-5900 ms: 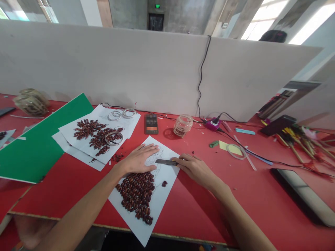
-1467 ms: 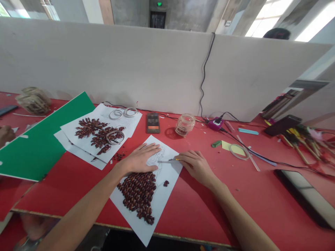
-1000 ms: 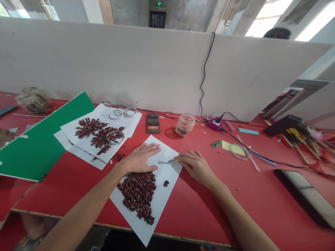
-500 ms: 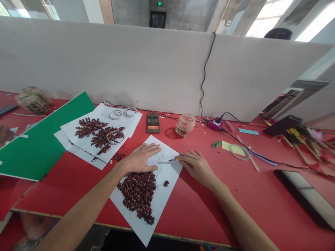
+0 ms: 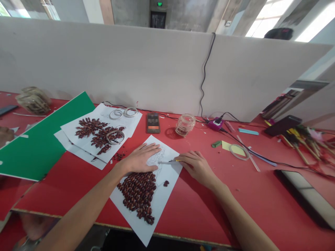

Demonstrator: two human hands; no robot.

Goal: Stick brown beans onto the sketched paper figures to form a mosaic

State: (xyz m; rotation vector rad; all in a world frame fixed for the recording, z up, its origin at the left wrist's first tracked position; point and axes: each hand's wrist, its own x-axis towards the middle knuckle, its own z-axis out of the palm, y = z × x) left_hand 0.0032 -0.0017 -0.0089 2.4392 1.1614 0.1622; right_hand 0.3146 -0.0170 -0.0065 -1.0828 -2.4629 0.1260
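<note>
A white sheet with a line drawing lies on the red table in front of me. Dark brown beans cover the drawing's lower part, and a few loose beans lie beside them. My left hand rests flat on the sheet, fingers stretched out, just above the beans. My right hand pinches a thin knife-like tool whose tip touches the drawing near my left fingertips.
Left of me lie more bean-covered sheets, tape rings and a green board. Behind stand a small glass jar, a dark device and a grey partition. Cables, paper strips and sticks clutter the right. Another person's hand shows far left.
Almost nothing differs. Both hands stay on the sheet with the tool tip on the drawing; the view shifted slightly since the oldest frame, and the hand at far left moved a little.
</note>
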